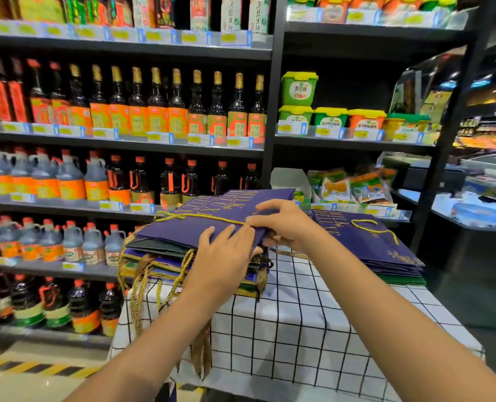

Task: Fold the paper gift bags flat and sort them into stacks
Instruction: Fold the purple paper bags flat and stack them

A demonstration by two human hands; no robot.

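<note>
bare tablecloth (313,323) between bag stacks (386,250)

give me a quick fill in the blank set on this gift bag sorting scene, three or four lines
1. Both hands rest on a flattened bag whose colour is ____.
2. The left hand and right hand work on the stack at the table's ____ side.
3. The tablecloth is white with a black ____ pattern.
4. The top bag has rope handles coloured ____.

Missing words: purple; left; grid; gold
</note>
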